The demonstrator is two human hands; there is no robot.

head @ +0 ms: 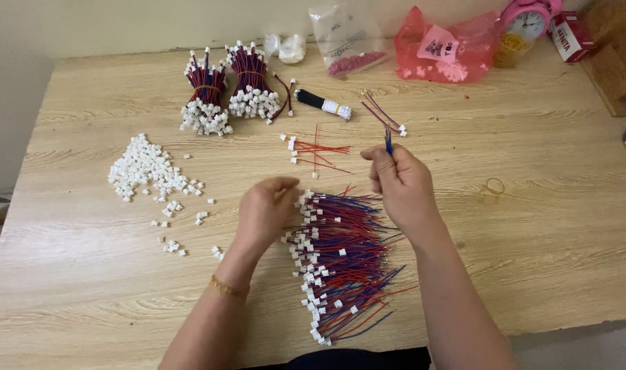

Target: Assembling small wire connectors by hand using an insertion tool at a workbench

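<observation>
Fingers of the right hand [403, 183] pinch a thin blue wire [389, 142] upright, just beyond the loose pile of red and blue leads [344, 264]; the left hand [266, 209] curls closed at that pile's upper left edge, its grip hidden. Two banded bundles [227, 89] stand finished far beyond the pile. White connector housings [145, 171] lie left of it, so much seems undone.
</observation>
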